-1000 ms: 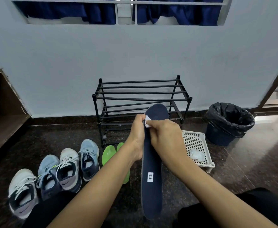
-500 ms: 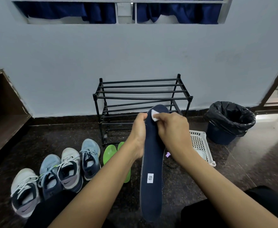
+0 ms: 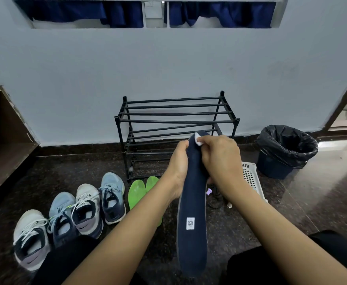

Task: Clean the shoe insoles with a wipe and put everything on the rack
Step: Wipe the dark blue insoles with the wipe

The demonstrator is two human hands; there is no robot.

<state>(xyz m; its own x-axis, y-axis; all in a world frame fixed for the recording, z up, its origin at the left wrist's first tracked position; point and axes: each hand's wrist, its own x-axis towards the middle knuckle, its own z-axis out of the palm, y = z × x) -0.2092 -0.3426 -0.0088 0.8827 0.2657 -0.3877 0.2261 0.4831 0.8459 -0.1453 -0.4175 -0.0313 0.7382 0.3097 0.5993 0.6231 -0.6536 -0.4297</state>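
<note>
the left hand (image 3: 178, 161) curls round the left edge of the navy insole (image 3: 192, 233), held up lengthwise before the black rack (image 3: 174, 121), while the right hand (image 3: 219, 159) pinches a small white wipe (image 3: 199, 140) against its far tip (fingers bunched tight). 2 green insoles (image 3: 136, 192) lie on the floor (image 3: 322, 192) beside 4 sneakers (image 3: 86, 212). the white basket (image 3: 249, 175) sits mostly behind the right arm and the bin (image 3: 285, 149) shows only its black liner; contents of either cannot be told
</note>
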